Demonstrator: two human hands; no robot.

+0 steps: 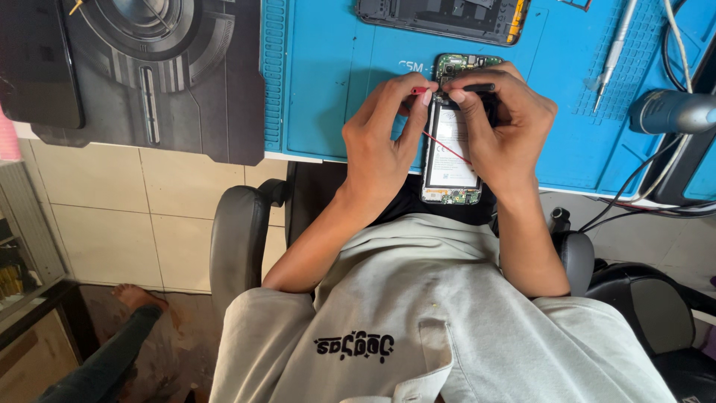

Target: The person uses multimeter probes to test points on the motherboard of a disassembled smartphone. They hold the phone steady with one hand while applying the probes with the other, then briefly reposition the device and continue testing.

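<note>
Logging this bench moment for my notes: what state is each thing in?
opened phone: back off, battery and boards exposed, lying on the blue mat
left hand: pinching the red probe
right hand: pinching the black probe
second phone shell: opened, lying apart
screwdriver: lying unused

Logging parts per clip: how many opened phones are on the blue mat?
2. One opened phone lies at the mat's near edge under the left hand and right hand; a second phone body lies at the far edge, partly cropped.
</note>
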